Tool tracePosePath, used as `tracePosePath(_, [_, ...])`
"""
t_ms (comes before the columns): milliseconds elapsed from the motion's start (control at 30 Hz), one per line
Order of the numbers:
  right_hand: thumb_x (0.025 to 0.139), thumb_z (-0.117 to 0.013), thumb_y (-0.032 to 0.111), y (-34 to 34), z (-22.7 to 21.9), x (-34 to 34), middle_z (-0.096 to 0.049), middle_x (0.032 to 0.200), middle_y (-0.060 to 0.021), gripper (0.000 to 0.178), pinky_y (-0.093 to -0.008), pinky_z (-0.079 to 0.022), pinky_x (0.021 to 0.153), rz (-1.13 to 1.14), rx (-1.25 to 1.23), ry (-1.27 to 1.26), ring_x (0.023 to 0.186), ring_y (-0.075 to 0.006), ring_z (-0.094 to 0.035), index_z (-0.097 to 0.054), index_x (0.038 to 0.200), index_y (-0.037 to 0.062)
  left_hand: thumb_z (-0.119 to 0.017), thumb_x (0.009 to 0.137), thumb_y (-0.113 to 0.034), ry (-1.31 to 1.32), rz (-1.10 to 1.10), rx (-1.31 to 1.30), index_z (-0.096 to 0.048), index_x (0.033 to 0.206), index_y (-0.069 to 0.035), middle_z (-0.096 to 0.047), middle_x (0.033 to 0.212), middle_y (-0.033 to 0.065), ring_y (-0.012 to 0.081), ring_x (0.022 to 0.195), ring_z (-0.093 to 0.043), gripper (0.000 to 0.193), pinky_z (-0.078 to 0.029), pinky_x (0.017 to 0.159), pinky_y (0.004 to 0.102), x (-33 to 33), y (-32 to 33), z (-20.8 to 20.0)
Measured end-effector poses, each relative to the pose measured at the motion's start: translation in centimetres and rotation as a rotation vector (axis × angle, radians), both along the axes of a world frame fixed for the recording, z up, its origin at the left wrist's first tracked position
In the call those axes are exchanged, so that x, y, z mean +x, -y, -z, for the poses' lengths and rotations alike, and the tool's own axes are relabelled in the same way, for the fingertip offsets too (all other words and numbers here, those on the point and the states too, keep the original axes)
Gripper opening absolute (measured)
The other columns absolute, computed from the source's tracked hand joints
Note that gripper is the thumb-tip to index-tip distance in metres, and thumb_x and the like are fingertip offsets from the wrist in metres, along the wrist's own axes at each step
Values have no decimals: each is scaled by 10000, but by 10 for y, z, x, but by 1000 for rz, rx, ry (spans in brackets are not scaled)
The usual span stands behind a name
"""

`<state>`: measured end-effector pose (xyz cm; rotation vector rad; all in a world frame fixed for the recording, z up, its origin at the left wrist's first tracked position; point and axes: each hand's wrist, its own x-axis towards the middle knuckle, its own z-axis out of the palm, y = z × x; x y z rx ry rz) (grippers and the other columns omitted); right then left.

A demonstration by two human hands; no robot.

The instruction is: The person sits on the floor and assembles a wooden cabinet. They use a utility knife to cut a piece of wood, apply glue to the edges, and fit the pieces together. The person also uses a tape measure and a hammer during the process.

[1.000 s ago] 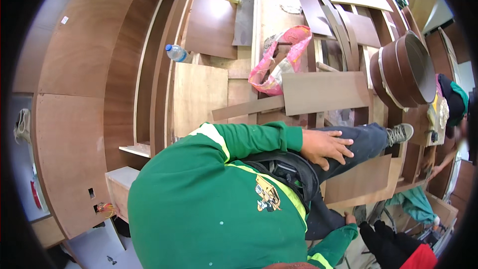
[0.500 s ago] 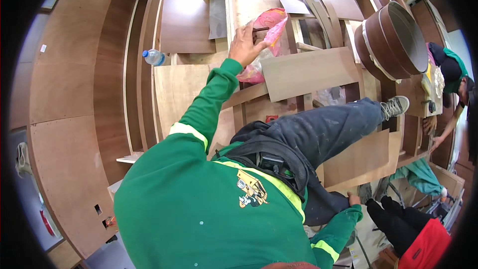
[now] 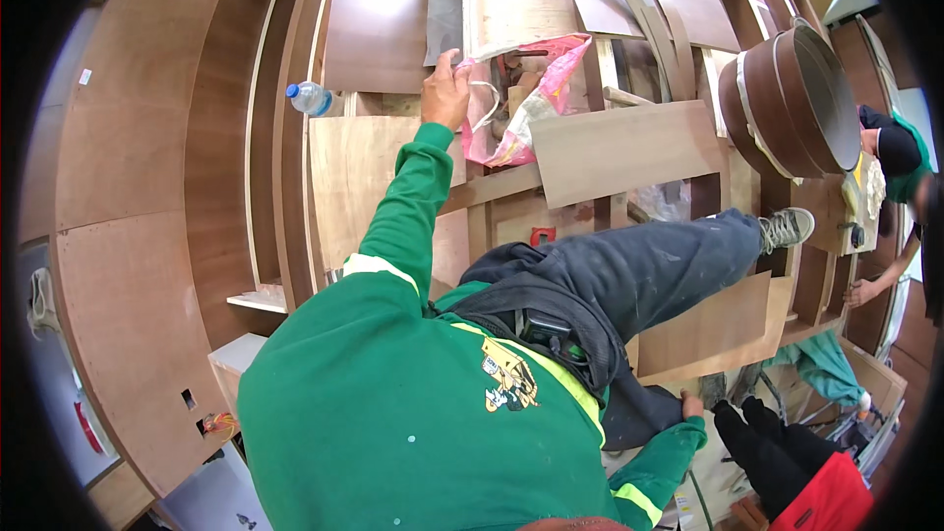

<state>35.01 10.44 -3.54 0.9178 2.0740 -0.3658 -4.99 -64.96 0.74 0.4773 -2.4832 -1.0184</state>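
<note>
My left hand (image 3: 447, 88) reaches far forward in a green sleeve and pinches the near rim of a pink plastic bag (image 3: 551, 79) by its white handle. The bag lies open on stacked plywood and holds dark tools. My right hand (image 3: 692, 404) sits low at the right beside my hip, against the edge of a leaning plywood panel (image 3: 708, 324); only its knuckles show. My leg in dark grey trousers stretches to the right and ends in a grey shoe (image 3: 787, 228).
A clear water bottle (image 3: 310, 98) lies left of my hand. A brown board (image 3: 624, 147) rests right of the bag. A large round veneered drum (image 3: 796, 103) stands at the far right. One person (image 3: 890, 152) works beyond it, and another in red and black (image 3: 806, 477) sits at the lower right.
My left hand left my knee, stretched forward and took hold of the pink bag's rim. My view swung so the bag and boards moved toward the middle.
</note>
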Motion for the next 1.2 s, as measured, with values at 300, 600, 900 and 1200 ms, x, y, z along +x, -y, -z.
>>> tracePosePath(300, [931, -480, 505, -8, -7, -8, -642, 1145, -341, 584, -475, -418, 1008, -179, -16, 51, 1143, -463, -591, -711, 1098, -5, -650, 956, -302, 61, 48, 168, -514, 1369, -63, -681, 838, 146, 258, 700, -666, 496, -532, 697, 407, 7, 0, -8])
tracePosePath(600, [978, -436, 276, -26, 4, -10, -663, 1027, -319, 338, -544, -490, 911, -655, 52, 81, 1016, -498, -629, -666, 1166, 115, -672, 909, -415, 280, 394, 173, -360, 1464, 31, -485, 1410, 311, 445, 1315, -476, 778, -406, 1090, 445, 12, -35, 34])
tracePosePath(900, [982, -433, 268, -31, 9, -18, -663, 1046, -326, 342, -533, -496, 893, -710, 9, 83, 1020, -497, -631, -659, 1201, 132, -712, 871, -269, 45, 588, -171, -541, 1285, -38, -600, 1123, 168, 345, 1091, -572, 503, -478, 927, 460, 64, -55, -15])
tracePosePath(1200, [992, -445, 320, -26, 3, -15, -656, 1055, -344, 366, -521, -490, 913, -629, 27, 78, 1046, -493, -626, -662, 1215, 126, -843, 702, -290, 362, 574, -413, -503, 1303, -51, -505, 1129, 160, 375, 1009, -579, 730, -493, 853, 463, 143, -116, 50])
